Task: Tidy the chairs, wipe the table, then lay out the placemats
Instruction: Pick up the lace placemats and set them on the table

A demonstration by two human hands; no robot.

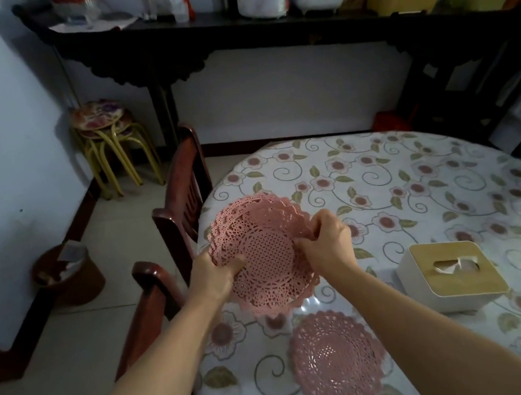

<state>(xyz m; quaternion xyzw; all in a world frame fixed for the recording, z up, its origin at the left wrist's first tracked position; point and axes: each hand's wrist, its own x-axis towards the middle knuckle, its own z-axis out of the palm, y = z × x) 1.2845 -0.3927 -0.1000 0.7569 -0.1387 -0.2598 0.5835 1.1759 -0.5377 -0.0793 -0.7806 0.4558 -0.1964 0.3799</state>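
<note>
A stack of pink lace placemats (263, 252) is held above the left edge of the round table (424, 189), which has a floral cover. My left hand (214, 270) grips the stack's left rim. My right hand (324, 241) pinches its right rim with the fingers curled over the edge. One single pink placemat (338, 359) lies flat on the table nearer to me, below the stack. Two dark red wooden chairs stand against the table's left side, one (182, 197) further off and one (153, 306) close under my left forearm.
A white tissue box with a wooden lid (449, 272) sits on the table right of my right arm. Stacked stools (108, 133) and a brown bin (67, 276) stand by the left wall. A dark sideboard (224, 40) with appliances runs along the back wall.
</note>
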